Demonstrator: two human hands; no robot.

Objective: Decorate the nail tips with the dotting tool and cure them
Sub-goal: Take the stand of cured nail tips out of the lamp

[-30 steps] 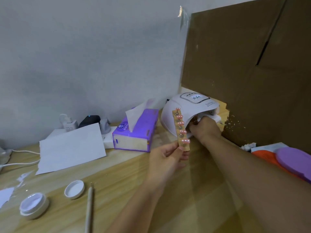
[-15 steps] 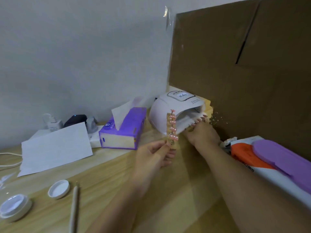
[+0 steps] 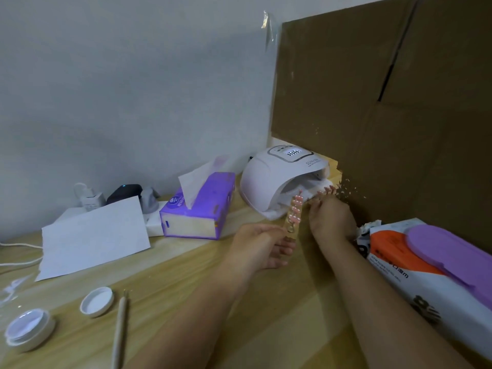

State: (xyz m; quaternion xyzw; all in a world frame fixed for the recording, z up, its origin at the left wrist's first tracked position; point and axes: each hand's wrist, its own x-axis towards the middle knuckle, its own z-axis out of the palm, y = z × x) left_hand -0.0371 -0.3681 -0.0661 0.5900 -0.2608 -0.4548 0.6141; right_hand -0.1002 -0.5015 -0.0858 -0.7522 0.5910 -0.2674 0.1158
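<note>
My left hand [image 3: 262,246] pinches the lower end of a wooden strip [image 3: 293,218] carrying several pink nail tips, held upright in front of the white curing lamp [image 3: 269,177]. My right hand [image 3: 328,217] is at the lamp's opening and holds a second row of pink nail tips [image 3: 328,189] by its fingertips, over the white tissue under the lamp. The lamp's display is lit. The dotting tool [image 3: 121,323] lies on the table at the lower left, beside a small white jar [image 3: 28,328] and its cap [image 3: 96,301].
A purple tissue box [image 3: 202,209] stands left of the lamp. A white paper sheet [image 3: 93,235] covers a power strip with chargers [image 3: 125,194]. Brown cardboard [image 3: 386,115] walls the right side. A wet-wipes pack with purple lid [image 3: 431,259] lies at right.
My right hand has drawn back from inside the lamp to its opening, a row of nail tips now showing at its fingertips. My left hand kept holding the strip upright.
</note>
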